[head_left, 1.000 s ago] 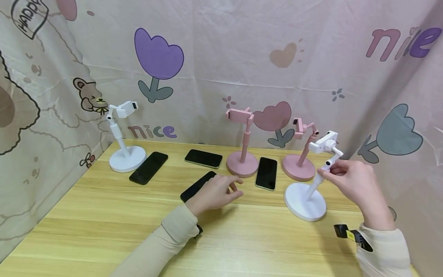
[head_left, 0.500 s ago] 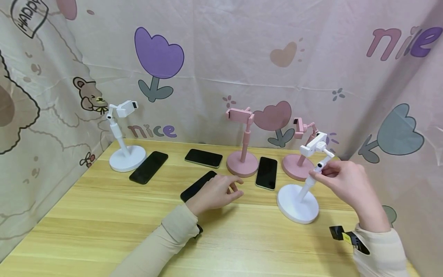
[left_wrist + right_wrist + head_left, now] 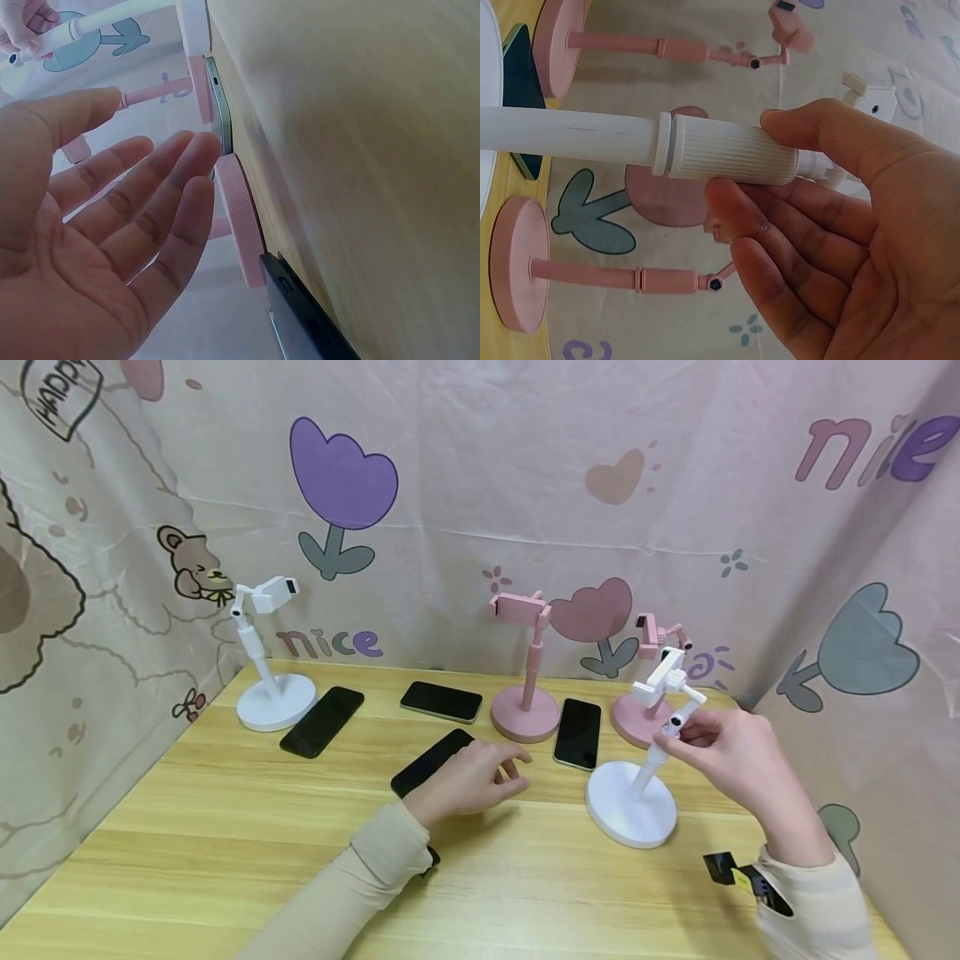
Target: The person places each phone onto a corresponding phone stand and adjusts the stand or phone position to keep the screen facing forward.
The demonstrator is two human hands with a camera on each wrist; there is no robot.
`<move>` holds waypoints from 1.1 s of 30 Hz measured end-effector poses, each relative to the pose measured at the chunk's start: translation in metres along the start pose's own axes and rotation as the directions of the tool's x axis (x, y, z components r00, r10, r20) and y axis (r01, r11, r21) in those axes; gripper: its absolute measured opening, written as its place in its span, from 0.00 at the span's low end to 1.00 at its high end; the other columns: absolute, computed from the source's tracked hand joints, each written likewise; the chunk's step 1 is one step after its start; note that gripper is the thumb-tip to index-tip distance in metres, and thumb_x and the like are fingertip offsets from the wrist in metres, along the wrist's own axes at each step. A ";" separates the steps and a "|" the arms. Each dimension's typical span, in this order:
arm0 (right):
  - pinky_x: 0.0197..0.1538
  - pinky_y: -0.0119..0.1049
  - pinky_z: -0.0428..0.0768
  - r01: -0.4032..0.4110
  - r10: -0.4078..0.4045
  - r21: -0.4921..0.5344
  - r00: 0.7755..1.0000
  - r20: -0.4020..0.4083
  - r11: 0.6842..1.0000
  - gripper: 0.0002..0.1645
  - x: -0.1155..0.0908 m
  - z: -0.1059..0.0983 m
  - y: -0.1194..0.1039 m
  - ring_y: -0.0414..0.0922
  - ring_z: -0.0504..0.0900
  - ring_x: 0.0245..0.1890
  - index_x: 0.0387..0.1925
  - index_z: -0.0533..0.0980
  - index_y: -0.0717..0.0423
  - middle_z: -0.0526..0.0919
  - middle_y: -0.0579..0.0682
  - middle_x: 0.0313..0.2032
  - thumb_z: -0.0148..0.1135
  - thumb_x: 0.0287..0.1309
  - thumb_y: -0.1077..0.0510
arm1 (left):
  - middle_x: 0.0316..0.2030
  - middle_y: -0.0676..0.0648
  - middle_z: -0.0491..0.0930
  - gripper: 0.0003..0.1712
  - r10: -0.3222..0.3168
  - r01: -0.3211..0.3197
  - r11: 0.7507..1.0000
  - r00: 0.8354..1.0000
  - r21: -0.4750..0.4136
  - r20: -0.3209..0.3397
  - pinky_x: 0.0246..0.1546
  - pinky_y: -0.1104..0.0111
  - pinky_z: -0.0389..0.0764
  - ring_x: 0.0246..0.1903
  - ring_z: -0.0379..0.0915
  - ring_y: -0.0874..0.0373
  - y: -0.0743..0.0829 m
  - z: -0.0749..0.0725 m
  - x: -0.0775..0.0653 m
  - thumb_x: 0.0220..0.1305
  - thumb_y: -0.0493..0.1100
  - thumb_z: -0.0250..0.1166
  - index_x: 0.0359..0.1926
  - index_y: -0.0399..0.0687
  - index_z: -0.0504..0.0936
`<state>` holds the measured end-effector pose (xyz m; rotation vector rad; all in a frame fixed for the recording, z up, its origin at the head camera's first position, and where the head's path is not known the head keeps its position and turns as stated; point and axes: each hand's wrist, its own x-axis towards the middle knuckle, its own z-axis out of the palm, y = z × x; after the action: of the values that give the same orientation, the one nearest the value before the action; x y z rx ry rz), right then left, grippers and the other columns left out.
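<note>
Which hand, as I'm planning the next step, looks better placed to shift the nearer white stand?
Probably the right hand: it holds the nearer white stand by the stem. The left hand holds nothing and is farther away, near a black phone.

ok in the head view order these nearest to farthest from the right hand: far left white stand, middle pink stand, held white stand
1. Held white stand: pinched by the right hand
2. Middle pink stand: left of the hand
3. Far-left white stand: farthest left
</note>
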<state>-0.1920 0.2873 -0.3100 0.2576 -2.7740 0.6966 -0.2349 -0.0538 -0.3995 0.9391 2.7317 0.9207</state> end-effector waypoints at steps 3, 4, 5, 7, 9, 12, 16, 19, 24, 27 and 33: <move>0.33 0.28 0.82 0.010 -0.011 0.012 1.000 0.007 1.000 0.15 0.000 0.001 -0.003 0.42 0.91 0.31 0.36 0.90 0.57 0.93 0.50 0.31 0.78 0.63 0.47 | 0.43 0.51 0.91 0.21 0.001 -0.001 1.000 1.000 0.005 0.004 0.41 0.73 0.83 0.35 0.81 0.64 0.000 0.000 0.000 0.75 0.49 0.70 0.63 0.46 0.85; 0.33 0.28 0.83 0.014 -0.015 0.015 1.000 0.008 1.000 0.15 0.000 0.001 -0.004 0.42 0.91 0.31 0.35 0.90 0.57 0.93 0.50 0.31 0.78 0.63 0.48 | 0.43 0.51 0.91 0.21 0.002 -0.002 1.000 1.000 0.007 0.006 0.41 0.73 0.83 0.35 0.81 0.64 0.001 0.000 0.000 0.75 0.49 0.70 0.63 0.46 0.85; 0.33 0.28 0.83 0.018 -0.018 0.019 1.000 0.010 1.000 0.14 0.000 0.001 -0.005 0.41 0.91 0.31 0.35 0.90 0.57 0.93 0.50 0.31 0.78 0.62 0.48 | 0.43 0.51 0.91 0.21 0.003 -0.003 1.000 1.000 0.007 0.008 0.41 0.73 0.83 0.35 0.81 0.64 0.001 0.000 0.000 0.75 0.49 0.70 0.63 0.46 0.85; 0.33 0.28 0.83 0.026 -0.026 0.024 1.000 0.011 0.999 0.14 0.000 0.002 -0.008 0.40 0.90 0.30 0.35 0.89 0.56 0.93 0.50 0.31 0.78 0.62 0.49 | 0.43 0.51 0.91 0.21 0.003 -0.003 1.000 1.000 0.009 0.013 0.41 0.73 0.83 0.35 0.81 0.65 0.002 0.000 0.000 0.75 0.49 0.70 0.63 0.46 0.85; 0.33 0.28 0.82 0.035 -0.035 0.021 0.999 0.009 0.999 0.13 0.000 0.002 -0.010 0.40 0.90 0.30 0.34 0.89 0.56 0.93 0.49 0.30 0.78 0.62 0.50 | 0.43 0.51 0.91 0.20 0.007 -0.007 1.000 1.000 0.006 0.016 0.41 0.73 0.83 0.35 0.81 0.65 0.002 0.000 0.000 0.75 0.49 0.70 0.62 0.46 0.85; 0.33 0.28 0.83 0.042 -0.043 0.028 0.999 0.018 0.999 0.11 -0.001 0.002 -0.014 0.39 0.89 0.30 0.33 0.89 0.54 0.92 0.47 0.30 0.78 0.62 0.50 | 0.43 0.51 0.91 0.20 0.013 -0.013 1.000 1.000 0.003 0.021 0.41 0.73 0.83 0.35 0.81 0.65 0.002 0.000 0.000 0.75 0.48 0.70 0.62 0.46 0.85; 0.33 0.28 0.83 0.056 -0.058 0.046 0.998 0.026 0.997 0.11 -0.002 0.004 -0.018 0.40 0.89 0.31 0.34 0.89 0.54 0.92 0.47 0.30 0.79 0.62 0.51 | 0.44 0.51 0.92 0.19 0.028 -0.028 1.000 0.999 0.005 0.027 0.42 0.73 0.84 0.37 0.83 0.65 0.002 0.002 0.000 0.75 0.48 0.70 0.62 0.46 0.85; 0.32 0.28 0.83 0.073 -0.075 0.053 0.997 0.022 0.996 0.11 -0.003 0.007 -0.021 0.40 0.89 0.30 0.34 0.89 0.56 0.92 0.48 0.29 0.79 0.61 0.52 | 0.44 0.50 0.92 0.19 0.034 -0.034 0.999 0.999 0.010 0.030 0.43 0.73 0.85 0.37 0.83 0.65 0.002 0.002 -0.001 0.76 0.48 0.69 0.62 0.46 0.85; 0.32 0.28 0.84 0.088 -0.091 0.071 0.995 0.031 0.994 0.10 -0.004 0.010 -0.026 0.38 0.89 0.29 0.32 0.89 0.55 0.92 0.47 0.29 0.80 0.60 0.52 | 0.45 0.51 0.92 0.19 0.038 -0.039 0.999 0.999 0.016 0.036 0.43 0.73 0.85 0.37 0.83 0.65 0.003 0.002 -0.001 0.76 0.48 0.69 0.62 0.47 0.85; 0.32 0.28 0.85 0.081 -0.086 0.090 0.995 0.048 0.993 0.11 -0.005 0.011 -0.030 0.38 0.89 0.29 0.30 0.88 0.54 0.92 0.47 0.29 0.81 0.59 0.52 | 0.45 0.50 0.92 0.19 0.045 -0.046 0.999 0.998 0.015 0.038 0.43 0.74 0.84 0.37 0.83 0.66 0.004 0.002 -0.001 0.75 0.47 0.69 0.62 0.47 0.85; 0.35 0.27 0.86 0.086 -0.097 0.125 0.992 0.080 0.988 0.10 -0.004 0.015 -0.035 0.37 0.89 0.31 0.31 0.88 0.52 0.92 0.46 0.30 0.81 0.60 0.52 | 0.46 0.50 0.92 0.19 0.052 -0.052 0.999 0.997 0.002 0.048 0.44 0.74 0.84 0.38 0.84 0.66 0.005 0.004 -0.001 0.75 0.47 0.70 0.63 0.47 0.85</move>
<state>-0.1834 0.2497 -0.3088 0.4465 -2.7827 0.8515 -0.2308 -0.0496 -0.3998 1.0243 2.6819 0.8903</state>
